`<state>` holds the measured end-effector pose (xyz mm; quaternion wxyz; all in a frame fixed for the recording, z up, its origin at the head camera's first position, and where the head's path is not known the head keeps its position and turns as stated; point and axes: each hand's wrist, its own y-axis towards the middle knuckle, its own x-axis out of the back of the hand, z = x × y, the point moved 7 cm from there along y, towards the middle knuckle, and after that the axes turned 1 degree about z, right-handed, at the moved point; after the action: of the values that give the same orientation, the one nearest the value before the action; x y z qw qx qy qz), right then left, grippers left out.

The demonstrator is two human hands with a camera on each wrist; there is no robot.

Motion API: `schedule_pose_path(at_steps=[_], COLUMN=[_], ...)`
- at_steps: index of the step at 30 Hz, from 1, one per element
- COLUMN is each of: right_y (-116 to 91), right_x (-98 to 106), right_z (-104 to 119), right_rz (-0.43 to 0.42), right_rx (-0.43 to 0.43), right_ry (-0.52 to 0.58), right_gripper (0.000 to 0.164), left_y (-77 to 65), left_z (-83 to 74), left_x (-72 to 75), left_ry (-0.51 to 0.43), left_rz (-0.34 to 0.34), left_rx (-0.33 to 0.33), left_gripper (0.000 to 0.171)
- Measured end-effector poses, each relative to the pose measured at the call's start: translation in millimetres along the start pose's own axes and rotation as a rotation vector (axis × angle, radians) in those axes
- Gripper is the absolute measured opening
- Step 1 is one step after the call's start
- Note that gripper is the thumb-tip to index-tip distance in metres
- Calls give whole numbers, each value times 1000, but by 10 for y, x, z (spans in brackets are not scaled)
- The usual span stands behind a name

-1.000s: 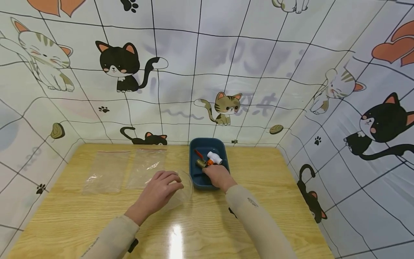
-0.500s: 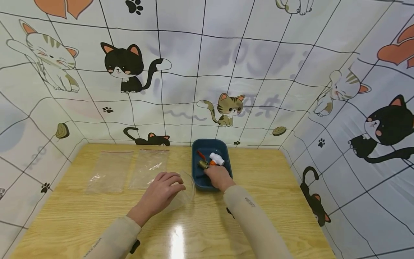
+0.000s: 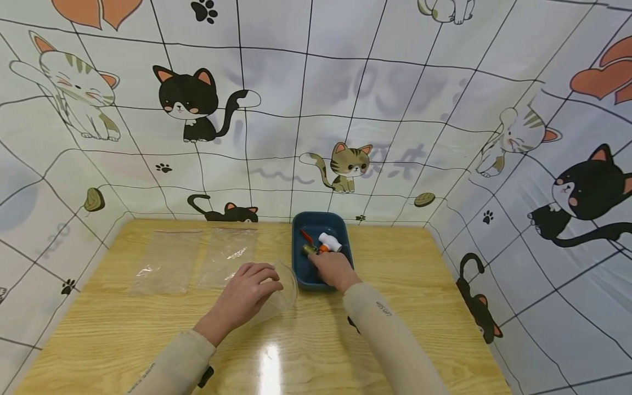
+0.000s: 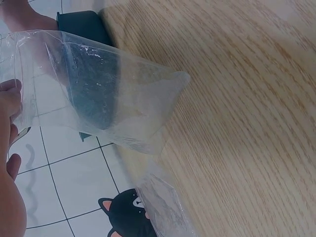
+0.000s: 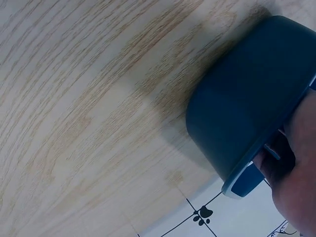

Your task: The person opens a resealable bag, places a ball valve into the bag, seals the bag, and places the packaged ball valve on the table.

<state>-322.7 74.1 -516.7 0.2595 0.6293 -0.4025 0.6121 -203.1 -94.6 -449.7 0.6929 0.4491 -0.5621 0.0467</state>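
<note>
My left hand [image 3: 243, 291] pinches the top of a clear plastic bag [image 4: 133, 103], which stands up off the table with its mouth gaping. My right hand [image 3: 334, 270] reaches down into a blue tub [image 3: 296, 274]. Its curled fingers grip the end of a small brass ball valve [image 3: 308, 249], though the fingertips are mostly hidden. Beside the valve shows a red lever [image 3: 306, 237], seemingly part of it. A white plastic valve [image 3: 329, 242] with an orange part [image 3: 323, 248] lies in the tub too. In the right wrist view the tub's wall hides what it contains.
Two flat clear zip bags, a left one [image 3: 168, 260] and a right one [image 3: 228, 255], lie on the wooden table [image 3: 395, 307] left of the tub. A cat-printed cloth wall [image 3: 276, 131] closes in the back and sides.
My right hand shifts slightly over the brass ball valve, covering a little more of it. My left hand and the bag stay nearly still. The head view moves a little.
</note>
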Motion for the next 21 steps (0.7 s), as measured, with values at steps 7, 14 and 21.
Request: schedule_pose_path(at_steps=[7, 14, 21], right_y=[-28, -55, -86], right_x=[90, 204, 312], right_z=[-11, -49, -121], right_rz=[39, 131, 30], right_rx=[-1, -70, -54], right_ry=[69, 182, 278], right_gripper=[20, 34, 20], left_y=[-9, -19, -14], left_z=[2, -1, -14], left_x=[-11, -30, -47], left_ry=[-12, -24, -22], left_rz=[13, 23, 12], left_rx=[14, 23, 7], left_gripper=[17, 16, 16])
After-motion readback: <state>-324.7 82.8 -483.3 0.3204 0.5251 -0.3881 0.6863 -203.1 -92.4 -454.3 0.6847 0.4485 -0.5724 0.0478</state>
